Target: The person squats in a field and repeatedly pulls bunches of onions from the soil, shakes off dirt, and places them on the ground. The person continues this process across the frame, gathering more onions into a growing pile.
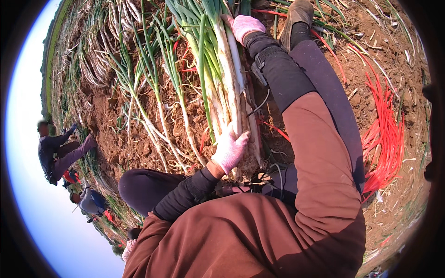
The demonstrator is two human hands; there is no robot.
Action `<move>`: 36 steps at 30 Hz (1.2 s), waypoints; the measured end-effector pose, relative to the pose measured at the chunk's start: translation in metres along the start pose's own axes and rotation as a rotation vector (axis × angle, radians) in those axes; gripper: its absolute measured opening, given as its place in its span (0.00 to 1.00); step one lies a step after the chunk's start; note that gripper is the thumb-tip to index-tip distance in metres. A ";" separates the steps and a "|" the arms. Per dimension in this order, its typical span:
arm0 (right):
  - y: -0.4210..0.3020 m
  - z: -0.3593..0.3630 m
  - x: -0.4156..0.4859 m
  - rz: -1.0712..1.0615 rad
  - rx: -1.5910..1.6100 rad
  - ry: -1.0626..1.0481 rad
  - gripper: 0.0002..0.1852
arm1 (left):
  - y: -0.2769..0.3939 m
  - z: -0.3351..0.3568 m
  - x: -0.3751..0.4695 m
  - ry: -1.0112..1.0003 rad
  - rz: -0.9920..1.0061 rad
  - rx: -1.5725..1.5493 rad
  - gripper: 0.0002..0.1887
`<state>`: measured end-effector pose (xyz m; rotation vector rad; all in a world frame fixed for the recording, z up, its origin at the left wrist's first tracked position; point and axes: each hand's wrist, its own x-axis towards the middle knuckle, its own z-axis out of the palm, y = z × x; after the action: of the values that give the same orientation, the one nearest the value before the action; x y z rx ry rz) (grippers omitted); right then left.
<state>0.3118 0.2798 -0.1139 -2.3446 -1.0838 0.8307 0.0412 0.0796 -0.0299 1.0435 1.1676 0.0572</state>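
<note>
A thick bundle of green onions (224, 69) lies in front of me between my legs, its white stalks and roots towards my body and its green leaves pointing away. My left hand (230, 147), in a pink knit glove, is closed around the white stalks just above the roots. Farther up, my right hand (247, 27), gloved the same way, grips the bundle's side where the stalks turn green. Its palm side is hidden. Several loose green onions (158, 95) lie on the soil left of the bundle.
A heap of red plastic ties (384, 139) lies on the soil to my right, beyond my outstretched leg (328, 83). More pulled onions (95, 59) lie in rows at upper left. Two people (57, 149) (88, 201) are in the field at far left.
</note>
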 end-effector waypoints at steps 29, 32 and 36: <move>0.049 -0.213 -0.364 -1.199 -0.506 0.127 0.14 | -0.009 0.000 -0.014 -0.278 0.065 0.309 0.17; 0.051 -0.235 -0.450 -0.588 0.160 -0.325 0.12 | -0.011 -0.007 -0.016 -0.340 -0.146 0.241 0.19; 0.056 -0.229 -0.498 0.110 0.636 -0.470 0.12 | -0.016 0.008 -0.024 -0.169 0.225 0.786 0.14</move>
<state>0.2381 -0.1740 0.1892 -1.7203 -0.7003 1.5553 0.0295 0.0526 -0.0238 1.8301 0.9181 -0.3326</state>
